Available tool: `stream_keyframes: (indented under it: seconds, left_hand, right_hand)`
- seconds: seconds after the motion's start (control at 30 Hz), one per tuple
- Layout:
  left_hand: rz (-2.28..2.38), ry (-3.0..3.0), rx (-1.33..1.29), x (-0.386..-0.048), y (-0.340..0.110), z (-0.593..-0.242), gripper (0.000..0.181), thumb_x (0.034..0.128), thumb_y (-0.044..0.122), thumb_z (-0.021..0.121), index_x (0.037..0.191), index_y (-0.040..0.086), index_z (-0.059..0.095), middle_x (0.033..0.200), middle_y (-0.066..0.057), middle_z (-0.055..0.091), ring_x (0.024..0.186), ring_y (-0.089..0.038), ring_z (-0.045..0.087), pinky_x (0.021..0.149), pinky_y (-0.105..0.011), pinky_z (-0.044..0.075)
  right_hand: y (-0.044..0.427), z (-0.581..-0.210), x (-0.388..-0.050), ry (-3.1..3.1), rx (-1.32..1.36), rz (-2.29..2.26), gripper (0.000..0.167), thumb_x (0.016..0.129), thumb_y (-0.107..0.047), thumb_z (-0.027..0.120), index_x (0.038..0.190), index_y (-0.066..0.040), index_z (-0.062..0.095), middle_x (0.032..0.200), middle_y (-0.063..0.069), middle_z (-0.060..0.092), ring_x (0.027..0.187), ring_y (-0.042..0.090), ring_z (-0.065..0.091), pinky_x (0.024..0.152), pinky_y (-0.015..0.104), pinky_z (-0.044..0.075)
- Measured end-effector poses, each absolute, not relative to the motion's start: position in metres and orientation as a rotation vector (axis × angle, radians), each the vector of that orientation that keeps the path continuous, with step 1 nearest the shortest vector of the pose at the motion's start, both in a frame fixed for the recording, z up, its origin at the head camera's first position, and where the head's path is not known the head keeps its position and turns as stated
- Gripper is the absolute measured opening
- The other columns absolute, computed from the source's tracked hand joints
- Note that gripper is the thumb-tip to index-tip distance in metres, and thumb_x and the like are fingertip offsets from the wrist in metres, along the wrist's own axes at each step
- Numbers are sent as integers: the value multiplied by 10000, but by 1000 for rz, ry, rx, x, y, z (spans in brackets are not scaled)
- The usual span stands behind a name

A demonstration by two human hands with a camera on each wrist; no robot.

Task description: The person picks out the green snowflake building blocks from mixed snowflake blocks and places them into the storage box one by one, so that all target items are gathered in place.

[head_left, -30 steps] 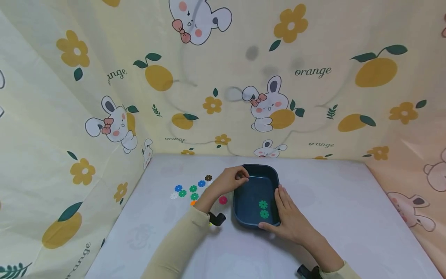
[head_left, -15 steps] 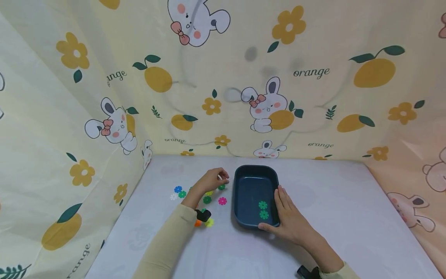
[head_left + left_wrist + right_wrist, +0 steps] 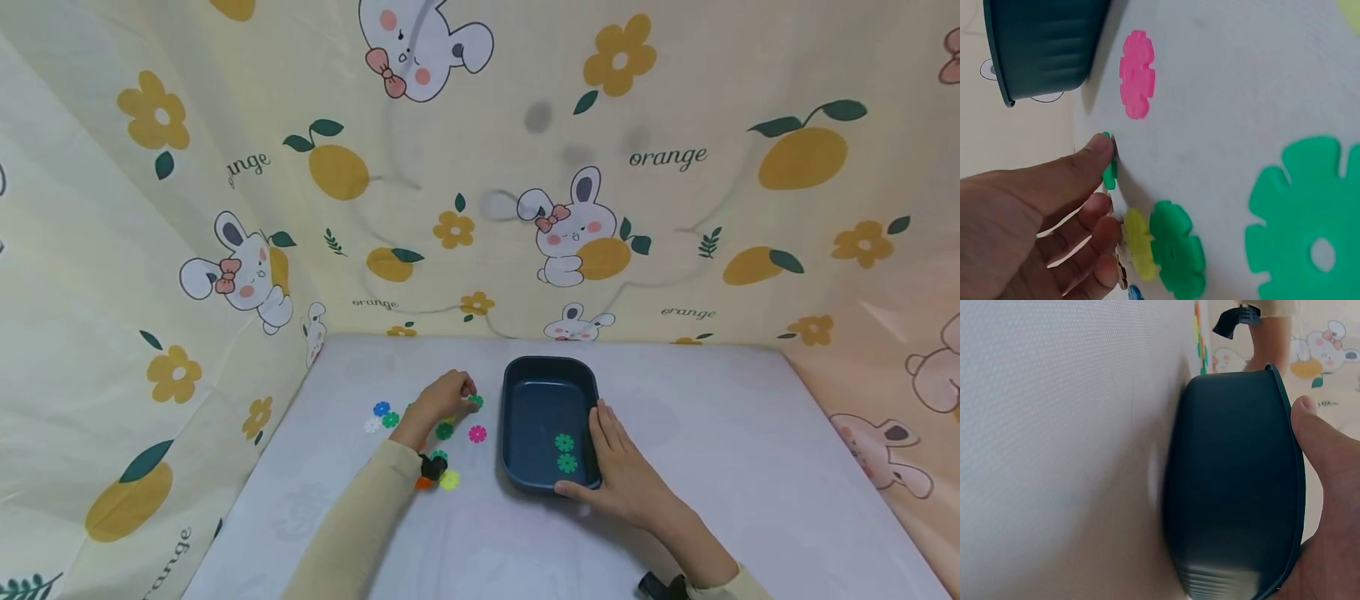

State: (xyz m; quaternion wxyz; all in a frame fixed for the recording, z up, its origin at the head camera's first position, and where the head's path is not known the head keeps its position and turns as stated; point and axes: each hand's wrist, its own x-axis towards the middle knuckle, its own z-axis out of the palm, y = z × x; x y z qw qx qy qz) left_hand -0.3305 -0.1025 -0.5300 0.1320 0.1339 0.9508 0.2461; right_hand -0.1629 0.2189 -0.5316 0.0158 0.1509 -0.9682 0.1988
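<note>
At the left of a dark blue tray [image 3: 547, 398], my left hand [image 3: 437, 402] holds a green snowflake disc [image 3: 477, 402] at its thumb and fingertips, low over the table. In the left wrist view the thumb hides most of that green disc [image 3: 1109, 172], and the other fingers are bent below it. My right hand [image 3: 628, 477] rests against the tray's near right corner, fingers straight along the right side and thumb at the near rim. Two green snowflake discs [image 3: 566, 452] lie inside the tray, one in front of the other.
A pink disc [image 3: 477, 433] lies between the left hand and the tray. Several others lie around the left hand and wrist, among them a blue disc [image 3: 381, 408], a white disc [image 3: 372, 424] and a yellow disc [image 3: 449, 480]. A patterned curtain [image 3: 420, 275] stands behind the table.
My left hand has drawn back leftward from over the tray's far left edge and come down onto a green disc on the table. The right hand has stayed at the tray.
</note>
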Motion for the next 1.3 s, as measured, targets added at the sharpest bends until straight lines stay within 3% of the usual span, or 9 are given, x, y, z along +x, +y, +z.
stream_keyframes:
  seconds: [0.17,0.5,0.97,1.3]
  left_hand:
    - [720,2767,389,-329,-101,-528,265,953,194,845,1115,100,659,1036,-49,604,969,-222,556,952,-398,518]
    - [911,2745,606,-325,-103,-524,174,967,16,775,1062,93,651,914,-32,615,848,-191,557,789,-346,482]
    - [1339,2706,653,-320,-85,-483,118,1012,56,739,1128,62,716,1059,-69,735,957,-222,720,890,-369,600]
    - [1248,2631,757,-314,-50,-480,154,1017,60,738,1169,82,740,1069,-52,729,990,-184,708,875,-292,597]
  right_hand:
    - [219,-530,-163,-3014,469,607,1356,837,-853,671,1669,85,155,1770,265,71,1638,445,105,1267,621,243]
    - [218,-530,-163,-3015,464,597,1358,836,-861,664,1667,89,162,1769,270,72,1637,447,106,1266,621,246]
    - [218,-528,-163,-3016,460,601,1363,834,-852,676,1669,86,147,1768,272,72,1639,444,101,1264,626,246]
    - [219,-529,-164,-3027,461,617,1361,836,-856,670,1670,84,147,1771,266,62,1639,445,96,1260,630,253]
